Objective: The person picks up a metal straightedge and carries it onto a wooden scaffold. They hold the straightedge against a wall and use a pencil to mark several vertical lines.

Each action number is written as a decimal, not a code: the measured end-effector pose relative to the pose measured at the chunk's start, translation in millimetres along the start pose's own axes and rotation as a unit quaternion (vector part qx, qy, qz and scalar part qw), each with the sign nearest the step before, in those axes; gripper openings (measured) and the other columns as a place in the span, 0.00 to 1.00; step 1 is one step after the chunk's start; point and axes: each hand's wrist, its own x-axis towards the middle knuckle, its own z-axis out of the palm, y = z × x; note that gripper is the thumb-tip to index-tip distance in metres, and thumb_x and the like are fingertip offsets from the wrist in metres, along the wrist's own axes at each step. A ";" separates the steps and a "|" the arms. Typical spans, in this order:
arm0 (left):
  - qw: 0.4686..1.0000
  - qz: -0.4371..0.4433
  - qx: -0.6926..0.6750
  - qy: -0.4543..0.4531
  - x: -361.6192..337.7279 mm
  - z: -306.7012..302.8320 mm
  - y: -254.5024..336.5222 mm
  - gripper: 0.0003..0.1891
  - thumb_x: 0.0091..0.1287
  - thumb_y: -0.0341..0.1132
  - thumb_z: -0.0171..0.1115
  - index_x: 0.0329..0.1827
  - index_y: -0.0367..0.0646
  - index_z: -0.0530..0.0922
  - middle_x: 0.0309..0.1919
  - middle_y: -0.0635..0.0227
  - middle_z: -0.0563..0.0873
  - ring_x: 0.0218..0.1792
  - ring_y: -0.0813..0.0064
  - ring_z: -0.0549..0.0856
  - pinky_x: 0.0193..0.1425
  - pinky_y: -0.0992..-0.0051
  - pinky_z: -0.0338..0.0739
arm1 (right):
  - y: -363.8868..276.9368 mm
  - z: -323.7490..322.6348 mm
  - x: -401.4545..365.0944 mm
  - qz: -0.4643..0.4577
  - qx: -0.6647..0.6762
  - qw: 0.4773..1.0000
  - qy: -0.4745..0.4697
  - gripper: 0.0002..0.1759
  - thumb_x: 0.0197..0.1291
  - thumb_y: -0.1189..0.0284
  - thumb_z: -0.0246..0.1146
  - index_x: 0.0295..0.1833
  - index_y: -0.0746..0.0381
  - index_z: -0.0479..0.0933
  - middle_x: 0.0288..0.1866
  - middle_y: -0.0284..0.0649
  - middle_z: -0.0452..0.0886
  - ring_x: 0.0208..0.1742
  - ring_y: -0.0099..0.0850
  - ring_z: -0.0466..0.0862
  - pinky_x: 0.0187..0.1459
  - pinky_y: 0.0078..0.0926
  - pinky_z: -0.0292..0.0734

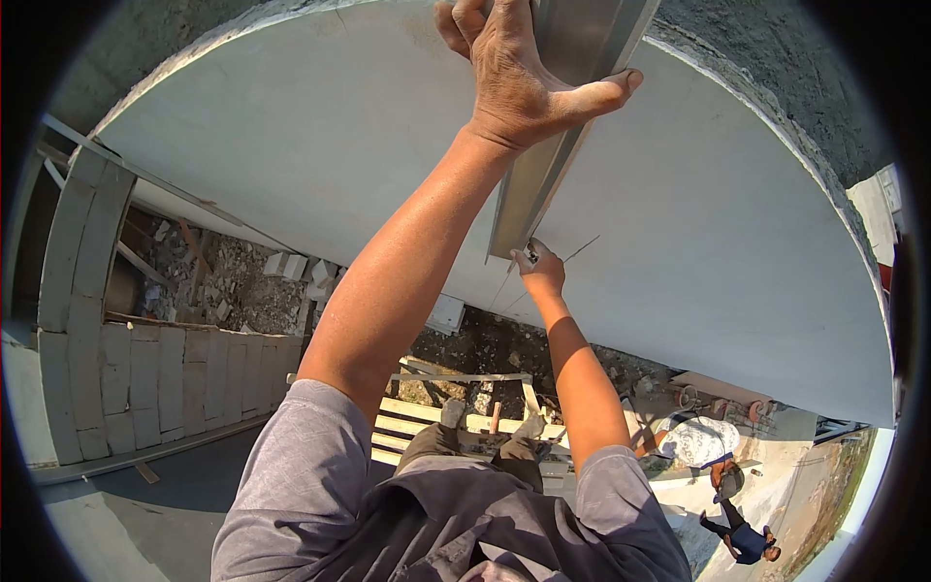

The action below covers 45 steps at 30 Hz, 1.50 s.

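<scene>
Metal bar (529, 199) against pale wall (718, 233), slanting under left grip (514, 92) and ending just by right grip (541, 272). Left grip spread open across bar, thumb over far edge. Right grip closed on small object (530, 256) at bar's lower end.

Channel (531, 194) against the wall (291, 145)

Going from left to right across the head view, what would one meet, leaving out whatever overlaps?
Pale block wall → left shoe → right hand → person in a patterned white top.
</scene>
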 end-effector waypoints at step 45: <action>0.999 0.006 0.031 0.030 -1.8 5.0 -3.8 0.58 0.41 0.61 0.78 0.73 0.40 0.60 0.63 0.50 0.64 0.67 0.53 0.60 0.74 0.46 0.53 | 16.1 15.5 9.3 -0.007 0.015 1.000 0.025 0.22 0.61 0.53 0.65 0.56 0.52 0.83 0.46 0.43 0.88 0.48 0.48 0.86 0.49 0.44 0.81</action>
